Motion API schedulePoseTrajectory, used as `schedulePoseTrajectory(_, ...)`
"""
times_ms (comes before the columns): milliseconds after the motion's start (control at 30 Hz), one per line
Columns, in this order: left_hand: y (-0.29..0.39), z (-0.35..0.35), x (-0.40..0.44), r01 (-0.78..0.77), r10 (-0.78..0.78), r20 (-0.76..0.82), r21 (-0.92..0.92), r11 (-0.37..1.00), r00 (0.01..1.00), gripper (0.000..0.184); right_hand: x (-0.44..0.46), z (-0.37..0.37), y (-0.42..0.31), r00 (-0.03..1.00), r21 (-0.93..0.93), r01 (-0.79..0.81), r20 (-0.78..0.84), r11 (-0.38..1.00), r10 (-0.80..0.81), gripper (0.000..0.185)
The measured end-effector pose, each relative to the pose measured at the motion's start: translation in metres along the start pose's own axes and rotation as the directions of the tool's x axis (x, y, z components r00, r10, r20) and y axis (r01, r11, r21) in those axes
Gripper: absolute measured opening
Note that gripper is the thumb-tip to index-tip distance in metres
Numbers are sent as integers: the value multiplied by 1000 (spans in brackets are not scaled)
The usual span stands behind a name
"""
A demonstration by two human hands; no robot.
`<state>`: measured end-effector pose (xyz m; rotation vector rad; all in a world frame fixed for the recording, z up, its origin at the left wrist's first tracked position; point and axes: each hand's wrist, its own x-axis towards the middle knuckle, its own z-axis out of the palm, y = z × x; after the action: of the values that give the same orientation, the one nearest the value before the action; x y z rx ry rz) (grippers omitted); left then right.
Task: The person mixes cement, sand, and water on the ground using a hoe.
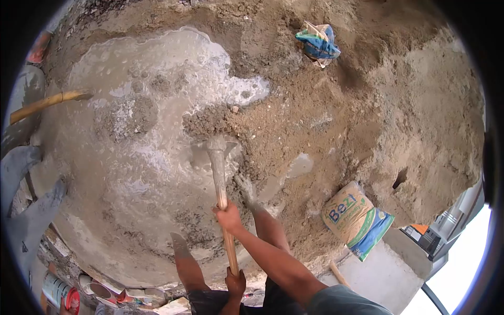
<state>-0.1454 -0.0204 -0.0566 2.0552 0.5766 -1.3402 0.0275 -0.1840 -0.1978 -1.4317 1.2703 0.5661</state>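
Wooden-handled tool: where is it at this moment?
In the head view, the wooden-handled tool is just left of centre, held by the right hand and, lower down, the left hand, its muddy end at the wet grey mix.

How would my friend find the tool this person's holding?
Find the big grey puddle, then its side beside the brown soil. There, a wooden-handled tool dips its muddy head in, gripped by the right hand and left hand. Unlike the yellowish pole at the far left, it runs up and down the picture.
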Motion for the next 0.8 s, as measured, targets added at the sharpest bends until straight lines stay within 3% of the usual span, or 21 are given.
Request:
schedulePoseTrajectory(67,9,11,33,-163,175,121,-102,981,977,33,-10,-35,-46,998,164,59,-7,985,-59,26)
schedulePoseTrajectory(133,42,36,86,-350,388,159,-221,910,908,36,-5,-89,-132,981,118,185,-80,976,-177,26)
schedulePoseTrajectory(167,98,39,108,-374,460,102,-445,814,882,38,12,-109,-161,961,150,259,-141,954,-238,27)
schedulePoseTrajectory(200,148,37,131,-340,437,152,-428,838,886,34,25,-134,-202,945,185,319,-135,930,-297,29)
schedulePoseTrajectory(267,251,26,183,-292,417,258,-412,863,871,27,65,-167,-269,814,248,569,-303,784,-496,28)
schedulePoseTrajectory(333,326,29,224,-429,552,200,-439,789,810,24,103,-195,-320,669,59,691,-429,721,-606,34)
schedulePoseTrajectory(400,378,25,237,-423,577,264,-464,778,773,23,142,-213,-346,599,-60,714,-464,698,-652,31)
schedulePoseTrajectory(467,377,40,241,-331,523,299,-507,796,798,20,200,-220,-335,643,-141,635,-449,760,-621,25)
schedulePoseTrajectory(533,352,40,239,-240,435,313,-505,829,845,17,242,-204,-294,838,-125,371,-382,920,-390,18)
schedulePoseTrajectory(600,319,38,224,-163,340,323,-468,869,883,17,259,-189,-252,927,69,247,-306,967,-215,15)
schedulePoseTrajectory(733,286,3,177,-158,289,360,-351,923,887,19,225,-173,-216,953,125,17,-302,992,21,13)
schedulePoseTrajectory(800,261,-7,155,-171,279,347,-312,935,895,23,212,-164,-186,970,27,-68,-233,997,72,12)
